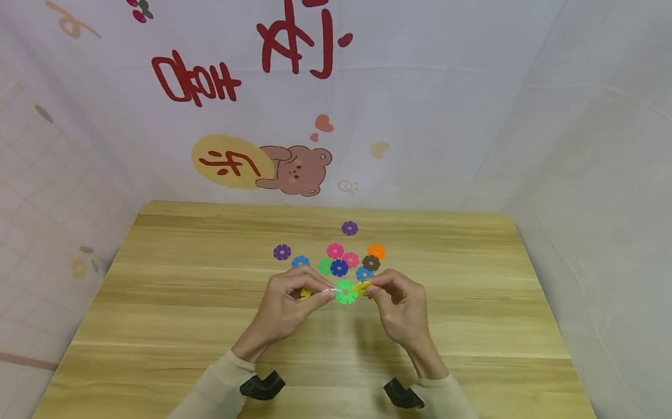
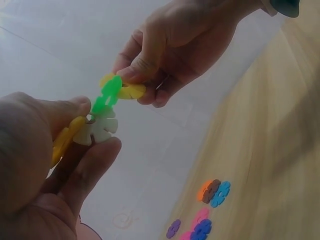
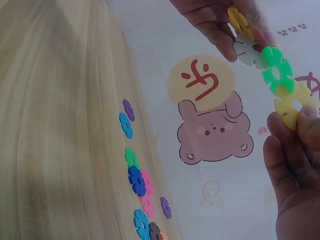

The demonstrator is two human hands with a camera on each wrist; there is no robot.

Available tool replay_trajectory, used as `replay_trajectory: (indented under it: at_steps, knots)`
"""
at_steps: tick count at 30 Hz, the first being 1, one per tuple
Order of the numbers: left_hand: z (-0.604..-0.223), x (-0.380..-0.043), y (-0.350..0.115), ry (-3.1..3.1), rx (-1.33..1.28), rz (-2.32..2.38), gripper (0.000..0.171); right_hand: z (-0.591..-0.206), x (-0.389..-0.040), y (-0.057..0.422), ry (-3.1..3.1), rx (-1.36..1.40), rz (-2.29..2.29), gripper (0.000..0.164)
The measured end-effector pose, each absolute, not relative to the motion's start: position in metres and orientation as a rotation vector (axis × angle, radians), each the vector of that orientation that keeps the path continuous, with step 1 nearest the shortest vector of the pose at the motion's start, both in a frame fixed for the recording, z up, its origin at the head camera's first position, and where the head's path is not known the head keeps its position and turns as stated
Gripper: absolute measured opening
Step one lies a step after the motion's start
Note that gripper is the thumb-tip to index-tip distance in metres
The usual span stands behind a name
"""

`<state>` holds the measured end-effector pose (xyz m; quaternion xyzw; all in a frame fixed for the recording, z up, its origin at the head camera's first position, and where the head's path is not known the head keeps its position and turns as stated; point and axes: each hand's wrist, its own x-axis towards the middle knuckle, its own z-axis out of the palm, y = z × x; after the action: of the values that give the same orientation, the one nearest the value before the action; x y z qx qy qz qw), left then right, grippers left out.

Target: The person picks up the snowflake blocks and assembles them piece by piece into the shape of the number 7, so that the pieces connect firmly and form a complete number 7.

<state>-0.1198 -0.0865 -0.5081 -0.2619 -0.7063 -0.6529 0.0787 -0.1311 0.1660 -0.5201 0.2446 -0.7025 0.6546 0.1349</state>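
Note:
Above the table, both hands hold a short chain of slotted plastic snowflake discs. My left hand [image 1: 289, 301] pinches the white disc [image 2: 99, 128] between thumb and fingers. A yellow-orange disc [image 2: 66, 141] sticks out from the white one, beside the left fingers. In the middle of the chain a bright green disc [image 1: 346, 292] meets the white disc on one side. On its other side it meets a second yellow disc [image 3: 294, 104], which my right hand [image 1: 404, 313] pinches by its edge. Whether the slots there are fully seated, I cannot tell.
Loose discs lie on the wooden table [image 1: 185, 330] beyond the hands: purple [image 1: 282, 252], light blue [image 1: 301, 261], dark blue [image 1: 339, 268], pink [image 1: 335, 251], brown [image 1: 370, 263] and orange [image 1: 377, 251] among them. White printed cloth walls [image 1: 424, 95] stand behind and at the sides.

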Motion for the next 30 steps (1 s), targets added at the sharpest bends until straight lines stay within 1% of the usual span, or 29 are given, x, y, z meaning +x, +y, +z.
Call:
replay_trajectory:
  at_steps: [4,10,13,17,19,24,30]
  knots:
    - [-0.509,-0.118,-0.085,-2.112,-0.762,-1.982,0.009,-0.519,-0.131,0.167,-2.048,0.708,1.914,0.015]
    - [-0.509,-0.114,-0.081,-2.091,-0.731,-2.009,0.011,-0.52,-0.129,0.165,-2.04,0.704,1.937,0.006]
    - [-0.51,-0.114,-0.08,-2.088,-0.723,-2.008,0.009,-0.52,-0.128,0.164,-2.041,0.706,1.929,0.008]
    - [-0.512,-0.115,-0.082,-2.117,-0.718,-1.962,0.009,-0.517,-0.128,0.164,-2.058,0.707,1.903,0.016]
    - [-0.512,-0.116,-0.085,-2.141,-0.713,-1.926,0.009,-0.515,-0.128,0.163,-2.067,0.721,1.894,0.018]
    - [-0.508,-0.12,-0.093,-2.227,-0.691,-1.871,0.005,-0.511,-0.128,0.162,-2.089,0.747,1.877,0.018]
    - [-0.502,-0.122,-0.094,-2.338,-0.65,-1.825,0.005,-0.511,-0.128,0.163,-2.111,0.701,1.874,0.016]
